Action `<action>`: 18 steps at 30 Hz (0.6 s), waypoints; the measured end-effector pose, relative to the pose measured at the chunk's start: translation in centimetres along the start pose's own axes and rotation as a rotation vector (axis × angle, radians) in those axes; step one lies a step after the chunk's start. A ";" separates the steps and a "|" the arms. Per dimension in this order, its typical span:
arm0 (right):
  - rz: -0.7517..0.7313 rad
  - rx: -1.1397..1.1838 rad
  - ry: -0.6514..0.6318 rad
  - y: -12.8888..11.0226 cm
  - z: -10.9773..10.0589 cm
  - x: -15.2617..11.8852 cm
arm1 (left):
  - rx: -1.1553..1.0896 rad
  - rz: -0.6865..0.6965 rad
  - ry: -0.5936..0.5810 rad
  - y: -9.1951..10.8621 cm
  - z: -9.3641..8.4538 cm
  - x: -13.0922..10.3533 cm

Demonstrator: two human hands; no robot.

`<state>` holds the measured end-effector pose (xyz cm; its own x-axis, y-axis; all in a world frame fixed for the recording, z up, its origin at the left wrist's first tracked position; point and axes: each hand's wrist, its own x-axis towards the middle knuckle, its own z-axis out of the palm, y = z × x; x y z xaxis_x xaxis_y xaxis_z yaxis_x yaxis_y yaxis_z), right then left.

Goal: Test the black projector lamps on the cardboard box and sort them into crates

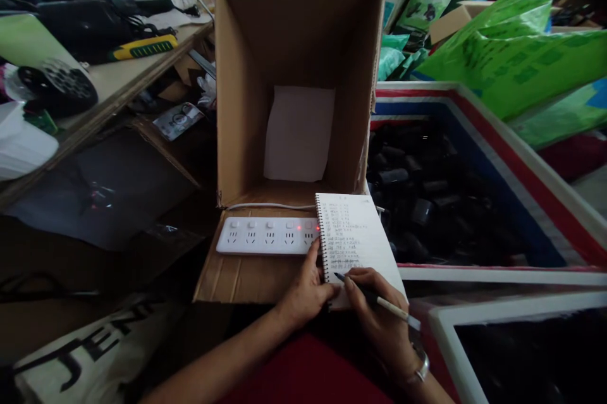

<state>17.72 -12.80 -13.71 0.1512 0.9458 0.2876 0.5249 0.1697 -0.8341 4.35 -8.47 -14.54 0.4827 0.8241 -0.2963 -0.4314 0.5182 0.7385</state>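
A spiral notebook (pixel 353 227) with lines of handwriting lies open across the right end of a white power strip (pixel 256 236). My left hand (pixel 308 287) grips the notebook's left edge by the spiral, thumb on the page and fingers along the side. In my right hand (pixel 382 315) is a pen (pixel 391 308), its dark tip at the lower part of the page, just below the last written line. Small red lights glow on the strip near the notebook's edge. The strip rests on the flap of a cardboard box (pixel 227 94).
Inside the box lies a white paper sheet (pixel 301 132). On the right, a white-rimmed bin (pixel 474 274) holds many dark cylindrical parts, with green bags (pixel 516 56) behind. At left, a cluttered workbench (pixel 137 72) carries a yellow-green cutter (pixel 145 48).
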 end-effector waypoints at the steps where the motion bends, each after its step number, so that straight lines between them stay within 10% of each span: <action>1: -0.013 -0.026 0.007 0.2 0.1 -0.1 | 0.002 -0.002 0.000 0.0 0.0 0.0; 18: -0.065 -0.137 -0.012 1.3 0.9 -0.2 | -0.028 0.000 0.013 -0.4 -0.5 0.3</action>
<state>17.66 -12.52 -15.28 0.1029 0.9374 0.3327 0.6425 0.1927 -0.7417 4.25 -8.31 -15.23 0.4731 0.8269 -0.3040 -0.4528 0.5243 0.7212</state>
